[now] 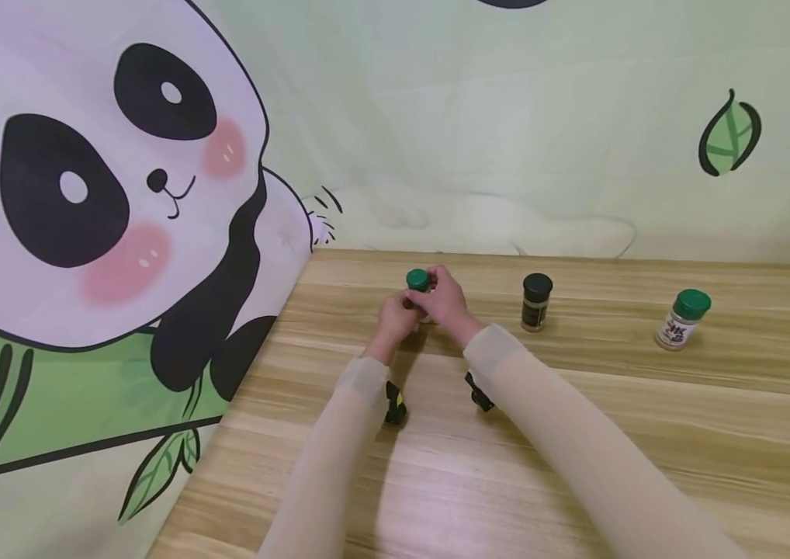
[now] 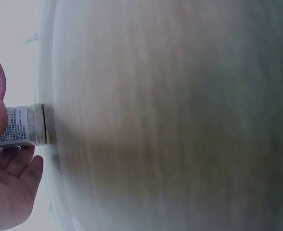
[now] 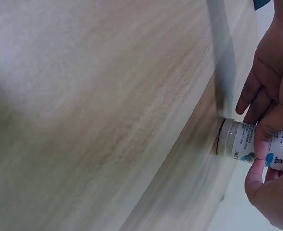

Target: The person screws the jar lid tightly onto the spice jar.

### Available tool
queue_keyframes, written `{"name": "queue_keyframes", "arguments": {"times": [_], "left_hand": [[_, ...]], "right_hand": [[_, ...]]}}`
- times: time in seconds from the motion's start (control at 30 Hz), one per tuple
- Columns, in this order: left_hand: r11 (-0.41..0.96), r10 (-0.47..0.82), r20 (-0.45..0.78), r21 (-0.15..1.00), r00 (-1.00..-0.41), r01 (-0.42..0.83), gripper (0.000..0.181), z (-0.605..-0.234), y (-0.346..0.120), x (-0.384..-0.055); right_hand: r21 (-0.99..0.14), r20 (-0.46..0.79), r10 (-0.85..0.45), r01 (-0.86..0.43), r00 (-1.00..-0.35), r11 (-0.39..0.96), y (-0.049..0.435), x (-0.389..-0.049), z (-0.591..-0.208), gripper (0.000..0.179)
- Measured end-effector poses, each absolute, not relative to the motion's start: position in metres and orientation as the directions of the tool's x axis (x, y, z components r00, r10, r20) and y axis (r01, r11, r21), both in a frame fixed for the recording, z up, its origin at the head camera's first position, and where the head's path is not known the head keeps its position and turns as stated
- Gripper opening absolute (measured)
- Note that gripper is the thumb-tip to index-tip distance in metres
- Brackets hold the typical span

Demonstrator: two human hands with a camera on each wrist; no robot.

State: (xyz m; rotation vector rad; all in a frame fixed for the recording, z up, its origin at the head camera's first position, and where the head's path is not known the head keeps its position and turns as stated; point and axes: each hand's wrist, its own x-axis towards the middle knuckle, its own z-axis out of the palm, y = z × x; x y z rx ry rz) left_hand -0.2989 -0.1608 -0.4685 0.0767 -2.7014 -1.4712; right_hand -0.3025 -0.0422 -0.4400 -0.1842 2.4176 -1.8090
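A small spice jar (image 1: 418,279) with a green cap and white printed label stands near the table's back edge. My left hand (image 1: 398,317) grips its body from the left, with the thumb across the label (image 3: 247,139). Close beside it, my right hand (image 1: 447,299) holds the jar from the right, thumb on the label and fingers raised near the cap. In the right wrist view the two thumbs meet on the label. Most of the jar's body is hidden behind the hands in the head view. Its glass base (image 2: 37,124) shows right at the tabletop in the left wrist view.
A black-capped spice jar (image 1: 535,301) stands to the right of my hands. Farther right is another green-capped spice jar (image 1: 684,319). The wooden table (image 1: 576,481) meets a panda-printed cloth (image 1: 479,140) along its back and left sides.
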Motion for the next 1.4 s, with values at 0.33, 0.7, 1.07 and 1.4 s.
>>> {"name": "queue_keyframes", "arguments": {"times": [0.33, 0.7, 1.07, 1.4], "left_hand": [[0.554, -0.072, 0.022, 0.832, -0.997, -0.022, 0.029, -0.47, -0.161, -0.298], [0.495, -0.073, -0.004, 0.868, -0.997, -0.04, 0.029, -0.469, -0.158, -0.296], [0.497, -0.064, -0.009, 0.867, -0.998, -0.04, 0.033, -0.471, -0.157, -0.297], [0.487, -0.066, 0.0, 0.873, -0.998, -0.032, 0.033, -0.469, -0.157, -0.298]], "right_hand": [[-0.958, -0.056, -0.283, -0.029, -0.958, 0.286, -0.033, -0.304, -0.435, 0.068], [-0.964, -0.157, -0.544, 0.008, -0.824, 0.265, -0.012, -0.322, -0.425, 0.066], [-0.95, -0.248, -0.541, 0.094, -0.803, 0.297, -0.012, -0.329, -0.415, 0.06], [-0.953, -0.196, -0.527, 0.033, -0.827, 0.301, -0.014, -0.326, -0.414, 0.051]]}}
